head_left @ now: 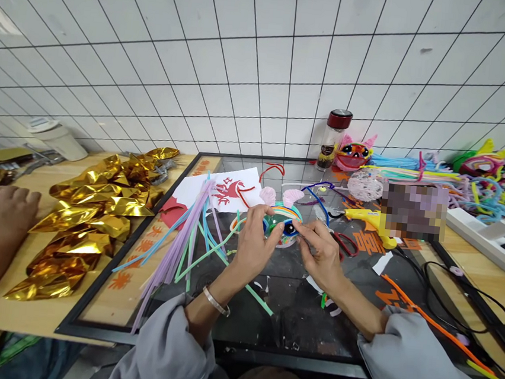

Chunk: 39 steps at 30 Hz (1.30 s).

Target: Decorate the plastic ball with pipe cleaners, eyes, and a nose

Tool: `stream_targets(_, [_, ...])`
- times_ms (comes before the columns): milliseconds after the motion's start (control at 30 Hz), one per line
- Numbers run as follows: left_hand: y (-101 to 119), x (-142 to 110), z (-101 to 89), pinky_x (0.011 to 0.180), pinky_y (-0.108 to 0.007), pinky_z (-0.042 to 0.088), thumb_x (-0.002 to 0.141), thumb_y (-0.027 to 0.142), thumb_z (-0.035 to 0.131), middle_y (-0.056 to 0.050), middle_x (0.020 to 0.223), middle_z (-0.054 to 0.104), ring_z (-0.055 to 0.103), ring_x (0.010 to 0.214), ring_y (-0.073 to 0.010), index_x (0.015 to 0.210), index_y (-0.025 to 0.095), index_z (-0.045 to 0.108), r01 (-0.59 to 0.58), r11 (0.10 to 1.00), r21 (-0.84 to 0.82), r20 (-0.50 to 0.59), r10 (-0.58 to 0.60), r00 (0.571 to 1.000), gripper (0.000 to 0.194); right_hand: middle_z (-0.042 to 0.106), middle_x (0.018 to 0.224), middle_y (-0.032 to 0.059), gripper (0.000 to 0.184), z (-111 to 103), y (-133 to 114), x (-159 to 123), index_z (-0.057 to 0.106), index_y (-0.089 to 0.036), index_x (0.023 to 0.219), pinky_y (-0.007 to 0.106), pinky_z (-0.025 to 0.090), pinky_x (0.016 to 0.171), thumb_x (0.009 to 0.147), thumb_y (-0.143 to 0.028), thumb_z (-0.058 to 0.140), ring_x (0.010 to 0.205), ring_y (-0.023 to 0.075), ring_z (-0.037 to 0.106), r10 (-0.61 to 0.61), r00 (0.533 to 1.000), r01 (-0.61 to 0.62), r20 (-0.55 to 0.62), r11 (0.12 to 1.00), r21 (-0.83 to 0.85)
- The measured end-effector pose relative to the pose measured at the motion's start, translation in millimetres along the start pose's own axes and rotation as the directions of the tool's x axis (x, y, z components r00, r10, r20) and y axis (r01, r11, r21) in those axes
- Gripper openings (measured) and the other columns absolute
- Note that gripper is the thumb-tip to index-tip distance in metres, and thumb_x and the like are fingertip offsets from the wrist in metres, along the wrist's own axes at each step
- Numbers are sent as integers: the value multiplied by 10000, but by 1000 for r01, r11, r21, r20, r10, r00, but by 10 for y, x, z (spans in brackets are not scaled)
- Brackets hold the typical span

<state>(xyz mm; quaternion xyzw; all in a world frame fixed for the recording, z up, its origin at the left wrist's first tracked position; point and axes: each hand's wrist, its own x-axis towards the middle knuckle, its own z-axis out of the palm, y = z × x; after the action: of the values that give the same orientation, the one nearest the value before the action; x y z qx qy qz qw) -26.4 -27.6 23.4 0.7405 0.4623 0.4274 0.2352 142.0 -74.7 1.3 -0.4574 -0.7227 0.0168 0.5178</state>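
A pipe-cleaner animal face [288,213] with pale pink ears, rainbow bands and blue-rimmed eyes is between my two hands over the dark glass board. My left hand [254,240] grips its left side, thumb and fingers closed around the edge and partly covering one eye. The fingers of my right hand [321,253] are pinched at the right edge, touching the rim of the dark, shiny eye [290,228]. To the left lies a bundle of lilac pipe cleaners [179,248] with blue and mint ones. Just right of my right hand are red-handled scissors [346,245].
A yellow glue gun [368,220] and black cable lie right, near an orange pipe cleaner [427,322]. At the back stand a bottle [330,140] and a pink cat face [354,154]. Gold foil [93,216] covers the left, beside another person's hand [7,210].
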Motion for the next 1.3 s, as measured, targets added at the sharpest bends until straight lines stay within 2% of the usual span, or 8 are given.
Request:
stream_targets(267, [24, -12, -28, 975, -405, 459, 953, 349, 522, -75, 1106, 579, 570, 1099, -227, 1086, 204, 507, -15, 1000, -23, 12, 15, 1000, 197, 575, 886, 35, 448, 10, 18, -11, 616, -255, 1357, 332, 537, 723, 938, -106, 557, 809, 184, 616, -15, 1000, 15, -4, 1000, -15])
stream_targets(533, [25, -6, -7, 917, -370, 482, 913, 262, 558, -62, 1097, 589, 576, 1092, -217, 1070, 215, 510, -21, 1000, -4, 1, 21, 1000, 171, 573, 882, 36, 425, 11, 1, -12, 614, -245, 1348, 334, 538, 726, 946, -127, 546, 814, 190, 618, 1, 1000, -1, -2, 1000, -20])
stream_targets(767, [17, -3, -5, 950, -387, 461, 907, 263, 565, -64, 1092, 589, 575, 1083, -218, 1062, 214, 505, -21, 1000, -9, -7, 21, 1000, 173, 636, 1053, 98, 616, -8, -35, -30, 318, -250, 1567, 406, 552, 852, 979, -195, 495, 917, 230, 627, 37, 999, -36, 11, 995, -91])
stream_targets(933, [10, 1, 1, 960, -396, 458, 906, 266, 561, -65, 1087, 586, 575, 1082, -221, 1059, 211, 504, -25, 1000, -11, -10, 25, 1000, 171, 556, 912, 62, 539, 20, -1, -50, 464, -253, 1486, 339, 542, 717, 968, -105, 435, 817, 205, 593, -40, 999, 43, 30, 993, -106])
stream_targets(1000, [11, -1, -3, 951, -395, 468, 907, 269, 560, -66, 1094, 585, 578, 1085, -223, 1067, 214, 506, -13, 1000, -9, -5, 13, 1000, 178, 542, 900, 56, 551, 29, -6, -53, 464, -256, 1486, 336, 537, 704, 961, -92, 429, 813, 207, 584, -39, 999, 42, 29, 993, -113])
stream_targets(1200, [22, -7, -14, 950, -403, 482, 909, 279, 560, -79, 1114, 580, 572, 1123, -237, 1085, 209, 504, -3, 1000, -14, 13, 4, 1000, 198, 594, 1123, 114, 744, 34, -41, -52, 114, -259, 1620, 419, 546, 869, 970, -149, 459, 959, 242, 601, 40, 999, -39, -1, 992, -120])
stream_targets(1233, [22, -6, -15, 960, -403, 479, 907, 274, 562, -78, 1112, 584, 574, 1128, -235, 1081, 210, 506, -10, 1000, -15, 11, 11, 1000, 194, 592, 1121, 114, 747, 36, -37, -52, 105, -257, 1622, 419, 547, 866, 972, -148, 456, 953, 240, 601, 37, 999, -37, -2, 992, -119])
stream_targets(1300, [20, -2, -14, 965, -400, 474, 902, 262, 565, -71, 1099, 594, 582, 1118, -230, 1070, 214, 508, -18, 1000, -11, 4, 18, 1000, 184, 578, 1046, 98, 680, 42, -21, -53, 211, -252, 1603, 403, 553, 822, 973, -133, 436, 913, 234, 593, 29, 999, -25, 24, 991, -131])
